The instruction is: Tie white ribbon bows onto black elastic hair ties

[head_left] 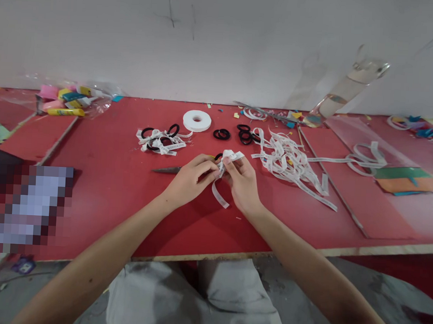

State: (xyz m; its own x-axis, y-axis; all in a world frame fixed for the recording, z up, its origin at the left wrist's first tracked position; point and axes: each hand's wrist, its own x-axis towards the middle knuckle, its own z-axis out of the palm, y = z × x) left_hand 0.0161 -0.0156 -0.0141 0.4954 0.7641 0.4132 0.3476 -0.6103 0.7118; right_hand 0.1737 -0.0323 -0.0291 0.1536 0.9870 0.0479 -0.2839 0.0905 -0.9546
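Red table [109,195], with two bare hands close together over its middle. The left hand [196,178] has its thumb and forefinger pinched together on one white printed ribbon [221,197]. The right hand [243,185] has its thumb and fingertips pressed on the ribbon's bunched upper part. The ribbon's tail hangs between the hands, and one black ring [218,157] shows just beside the bunch, partly hidden. How the remaining fingers grip behind it, I cannot tell.

Beyond the hands, counting from the left: one pile of ribbon-tied rings [173,130], at least three; one white roll [197,121] lying flat; a pair of overlapping black rings [222,134]; a second cluster of rings [244,134], at least three; and one large tangle of printed ribbon [289,161], its strips too knotted to count. One pointed metal blade [165,170] sticks out beside the left hand. One clear bottle [338,100] leans against the wall [222,51].
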